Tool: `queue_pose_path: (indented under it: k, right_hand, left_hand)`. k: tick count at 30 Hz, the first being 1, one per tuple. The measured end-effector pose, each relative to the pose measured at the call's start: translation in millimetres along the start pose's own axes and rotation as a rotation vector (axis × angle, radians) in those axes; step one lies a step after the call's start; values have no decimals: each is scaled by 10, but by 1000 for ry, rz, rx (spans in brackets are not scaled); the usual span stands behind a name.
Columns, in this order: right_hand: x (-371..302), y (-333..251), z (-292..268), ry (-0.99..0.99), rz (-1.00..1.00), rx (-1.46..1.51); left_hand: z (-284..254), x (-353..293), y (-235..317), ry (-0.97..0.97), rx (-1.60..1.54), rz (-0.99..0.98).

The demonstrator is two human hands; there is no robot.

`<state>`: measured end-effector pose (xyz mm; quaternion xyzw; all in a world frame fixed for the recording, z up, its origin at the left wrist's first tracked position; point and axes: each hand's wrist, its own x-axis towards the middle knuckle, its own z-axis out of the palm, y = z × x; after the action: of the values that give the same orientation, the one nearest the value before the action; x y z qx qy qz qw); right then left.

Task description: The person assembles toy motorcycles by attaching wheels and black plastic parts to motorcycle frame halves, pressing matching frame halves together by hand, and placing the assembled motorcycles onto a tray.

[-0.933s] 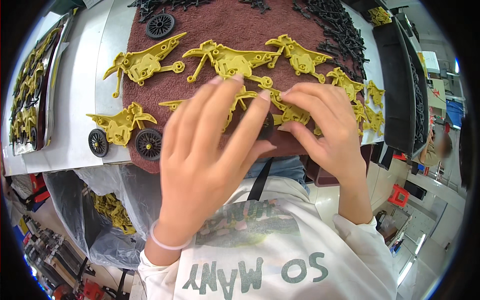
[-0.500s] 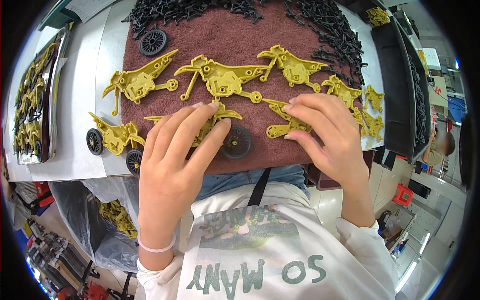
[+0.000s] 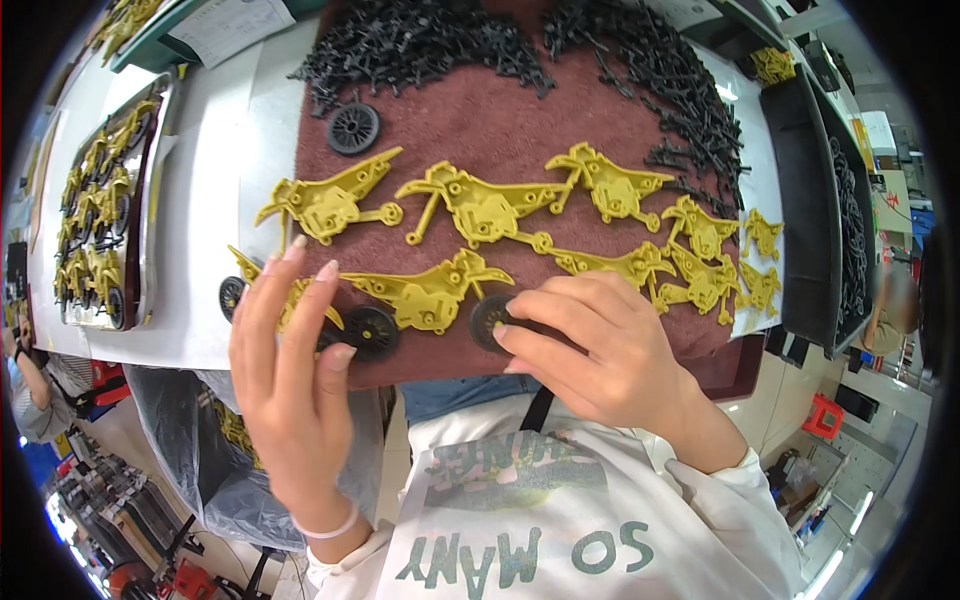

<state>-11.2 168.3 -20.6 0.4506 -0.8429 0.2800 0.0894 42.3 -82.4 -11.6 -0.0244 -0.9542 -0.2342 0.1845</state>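
Observation:
Several yellow toy motorcycle body halves lie in rows on the brown towel [image 3: 450, 110]. My left hand [image 3: 300, 370] is over the leftmost half of the near row, its fingers stretched and apart, hiding most of that piece. A black spoked wheel [image 3: 231, 296] shows at its left end. Between my hands is another yellow body half [image 3: 425, 295], with a black wheel [image 3: 369, 333] at its left end. My right hand [image 3: 600, 345] has its fingertips closed at the rim of the black wheel [image 3: 489, 322] at that piece's right end; the far side of this wheel is covered by my fingers.
Piles of small black parts [image 3: 420, 50] cover the towel's far edge, near a loose wheel [image 3: 353, 128]. A tray [image 3: 145, 250] of assembled yellow toys stands left. A black bin [image 3: 815, 220] stands right. A plastic-lined bin [image 3: 190, 450] hangs below the table edge.
My left hand has left the middle body half for the leftmost one. My right hand has moved left from another yellow half to the wheel. The whole view has shifted.

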Motion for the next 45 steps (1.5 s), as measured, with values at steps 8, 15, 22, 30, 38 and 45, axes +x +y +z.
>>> queue_pose_path:
  k: [8, 15, 22, 30, 38, 45]
  right_hand:
    - [289, 104, -303, 49, 16, -18]
    - [42, 494, -784, 116, 189, -124]
    - [-205, 2276, -1668, 242, 698, -429]
    - [-17, 3005, -1274, 51, 872, -699]
    - [-288, 2745, -1287, 201, 714, -709]
    - [-288, 2299, -1337, 75, 753, -590]
  left_hand:
    - [132, 1265, -200, -141, -240, 101]
    - [445, 1316, -205, -298, -113, 44]
    - [405, 1265, -135, -260, -44, 84]
    - [368, 1170, -142, -222, 122, 43]
    - [327, 1180, -7, -186, -48, 17]
    - [386, 1172, -74, -272, -19, -8]
